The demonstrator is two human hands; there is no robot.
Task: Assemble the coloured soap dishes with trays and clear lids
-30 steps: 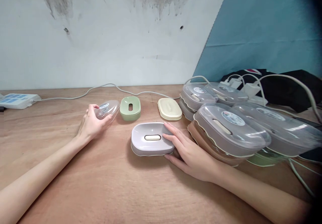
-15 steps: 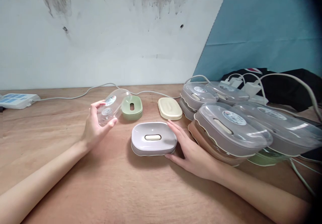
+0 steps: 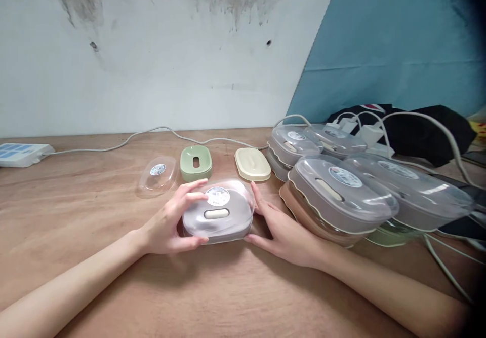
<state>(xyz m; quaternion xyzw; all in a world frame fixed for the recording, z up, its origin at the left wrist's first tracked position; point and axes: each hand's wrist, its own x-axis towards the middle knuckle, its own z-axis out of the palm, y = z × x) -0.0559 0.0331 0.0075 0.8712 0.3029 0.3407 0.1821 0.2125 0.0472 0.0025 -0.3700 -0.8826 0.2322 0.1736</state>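
In the middle of the table sits a pale grey-lilac soap dish (image 3: 216,229) with a cream slotted centre. A clear lid (image 3: 197,207) with a round label lies over its top, and my left hand (image 3: 172,221) grips that lid from the left, thumb at the front, fingers at the back. Whether the lid is fully seated I cannot tell. My right hand (image 3: 281,226) holds the dish's right end between thumb and fingers. Behind stand a small green soap dish (image 3: 196,163) with a dark slot and a cream dish part (image 3: 252,164). Another clear lid (image 3: 157,176) lies at left.
Stacked soap boxes (image 3: 343,191) with clear lids crowd the right side. A white power strip (image 3: 23,154) lies far left, its cable (image 3: 152,130) running along the wall. White plugs (image 3: 370,135) and black cloth (image 3: 429,130) are at the back right.
My left hand has brought a clear lid rightward and down onto the grey soap dish. The other clear lid now shows on the table at left. My right hand stays at the dish's end.
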